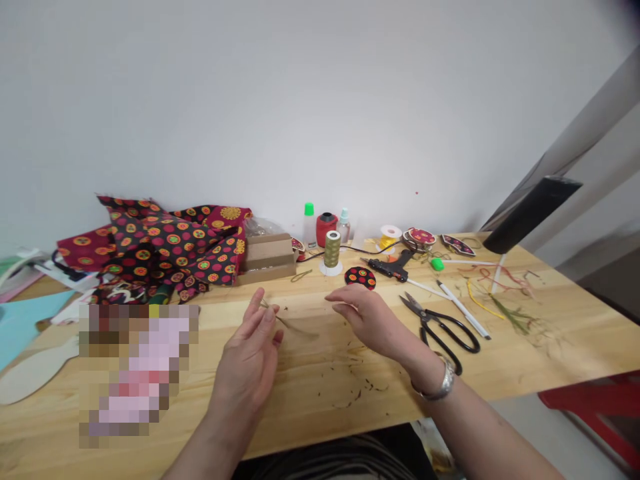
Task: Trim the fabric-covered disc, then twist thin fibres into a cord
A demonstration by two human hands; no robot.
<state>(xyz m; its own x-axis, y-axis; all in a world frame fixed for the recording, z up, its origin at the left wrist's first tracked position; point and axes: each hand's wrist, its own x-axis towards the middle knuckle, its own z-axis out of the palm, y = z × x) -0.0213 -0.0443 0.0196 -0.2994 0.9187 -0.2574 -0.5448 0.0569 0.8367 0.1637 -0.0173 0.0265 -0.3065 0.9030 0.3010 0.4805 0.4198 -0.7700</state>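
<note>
My left hand is raised over the wooden table, thumb and fingers pinched on a thin olive-green cord. The cord's loose end trails out to the right and is slightly blurred. To the right, my right hand hovers with fingers stretched and a small gap between thumb and forefinger; I see nothing in it. A round patterned fabric piece lies just behind the right hand. Black-handled scissors rest on the table to its right. Behind the gap between my hands stands a spool of olive thread.
Patterned fabric is heaped at the left beside a cardboard box. A black glue gun, a yellow spool and a white pen lie toward the right. Dark scraps litter the table. A black cylinder stands at the right.
</note>
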